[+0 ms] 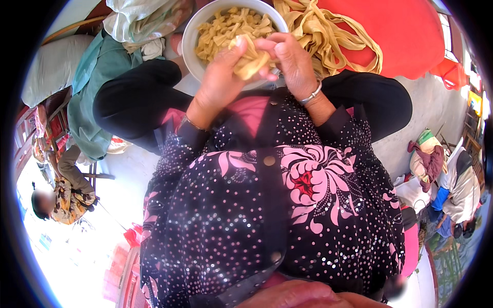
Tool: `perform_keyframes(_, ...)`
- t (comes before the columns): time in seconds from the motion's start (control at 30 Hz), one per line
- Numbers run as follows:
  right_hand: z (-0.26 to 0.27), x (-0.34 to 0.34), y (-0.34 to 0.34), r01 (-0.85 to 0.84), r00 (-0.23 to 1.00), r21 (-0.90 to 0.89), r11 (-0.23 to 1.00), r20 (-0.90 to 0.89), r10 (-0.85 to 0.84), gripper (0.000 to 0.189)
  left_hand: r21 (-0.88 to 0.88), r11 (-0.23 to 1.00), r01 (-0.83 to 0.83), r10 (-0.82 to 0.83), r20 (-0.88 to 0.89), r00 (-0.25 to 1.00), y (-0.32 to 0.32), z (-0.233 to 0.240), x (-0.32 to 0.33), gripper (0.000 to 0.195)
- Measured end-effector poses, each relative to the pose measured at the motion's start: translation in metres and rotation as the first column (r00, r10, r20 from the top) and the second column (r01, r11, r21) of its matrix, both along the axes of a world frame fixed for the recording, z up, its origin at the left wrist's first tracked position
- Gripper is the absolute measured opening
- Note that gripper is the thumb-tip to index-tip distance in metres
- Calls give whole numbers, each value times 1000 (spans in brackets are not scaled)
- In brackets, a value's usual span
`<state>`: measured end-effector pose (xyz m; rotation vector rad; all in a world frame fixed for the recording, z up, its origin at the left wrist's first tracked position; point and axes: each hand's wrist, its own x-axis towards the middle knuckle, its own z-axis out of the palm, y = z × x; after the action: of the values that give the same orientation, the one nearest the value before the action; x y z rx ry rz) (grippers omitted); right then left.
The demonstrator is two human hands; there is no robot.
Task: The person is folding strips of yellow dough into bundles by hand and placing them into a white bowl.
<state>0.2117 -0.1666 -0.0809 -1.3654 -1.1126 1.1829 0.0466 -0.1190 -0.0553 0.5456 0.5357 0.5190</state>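
Note:
My left hand (220,75) holds a folded yellow strip (252,68), which looks like bean-curd skin, between its thumb and fingers. From the other side, my right hand (295,63), with a metal bangle at its wrist, pinches at the same strip. Both hands are raised over the near rim of a white basin (187,46). Inside the basin lies a heap of short knotted yellow pieces (231,27). Long loose yellow strips (319,38) are piled just right of the basin on a red surface (400,34). My fingers partly hide the strip's far end.
My bent knees flank the basin. Left of it are a translucent plastic sack (134,19) and a green cloth (88,100). A red bag (450,75) stands at the far right. One person (73,192) is at the left and others (462,184) are at the right edge.

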Motion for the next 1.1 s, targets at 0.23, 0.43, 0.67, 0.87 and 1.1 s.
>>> perform_keyframes(0.23,-2,11,-6,39,990,40,998,133,-44,29,-260,956,-136,184,171,968,7,-3,-5,46)
perform_keyframes(0.43,6,4,-3,-134,964,52,990,237,118,21,-224,963,-152,191,164,968,14,-15,-13,46)
perform_keyframes(0.67,14,5,-6,-191,938,51,980,303,167,15,-283,940,-189,232,124,965,13,-11,-15,47)
perform_keyframes(0.87,25,10,-13,-192,933,52,980,319,165,17,-329,917,-226,277,115,954,16,-11,-26,46)
perform_keyframes(1.1,21,20,-24,-139,949,25,990,290,126,18,-193,947,-257,273,60,960,23,-4,-26,49)
